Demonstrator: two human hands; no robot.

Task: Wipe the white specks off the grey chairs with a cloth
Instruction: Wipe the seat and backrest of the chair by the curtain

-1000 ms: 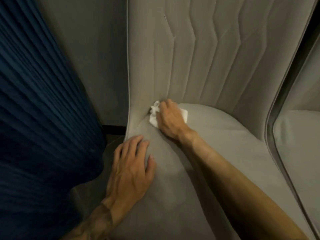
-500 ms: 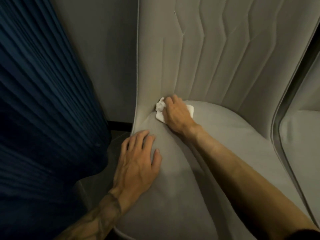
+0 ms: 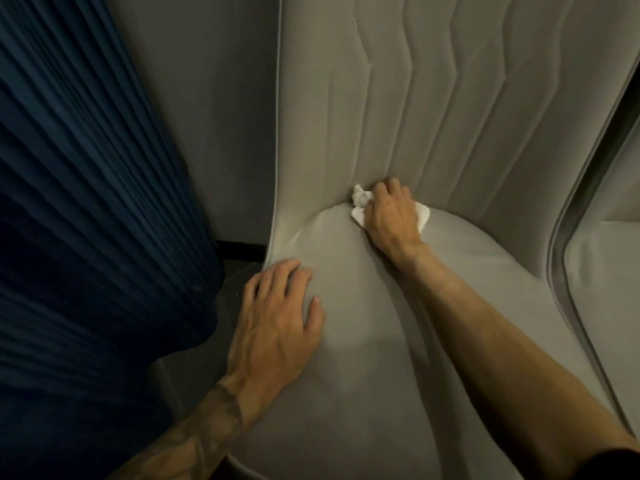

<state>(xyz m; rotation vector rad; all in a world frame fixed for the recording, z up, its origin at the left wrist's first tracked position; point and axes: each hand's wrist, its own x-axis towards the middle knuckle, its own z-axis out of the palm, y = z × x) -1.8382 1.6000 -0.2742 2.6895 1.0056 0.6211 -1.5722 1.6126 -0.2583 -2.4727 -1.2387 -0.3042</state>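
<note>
A grey upholstered chair [image 3: 363,393] with a stitched backrest fills the middle of the view. My right hand [image 3: 391,216] presses a crumpled white cloth [image 3: 360,202] into the crease where the seat meets the backrest. The cloth shows on both sides of the hand. My left hand [image 3: 277,323] lies flat on the seat's left front edge, fingers spread, holding nothing. No white specks are visible on the fabric from here.
A dark blue pleated curtain [image 3: 86,202] hangs close on the left. A grey wall [image 3: 214,116] stands behind the chair, with a dark skirting strip at the floor. A second grey chair [image 3: 609,289] stands right beside this one.
My right hand and the cloth have slid a little to the right along the seat crease. The view has shifted left, so the chair sits further right. My left hand stays flat on the seat.
</note>
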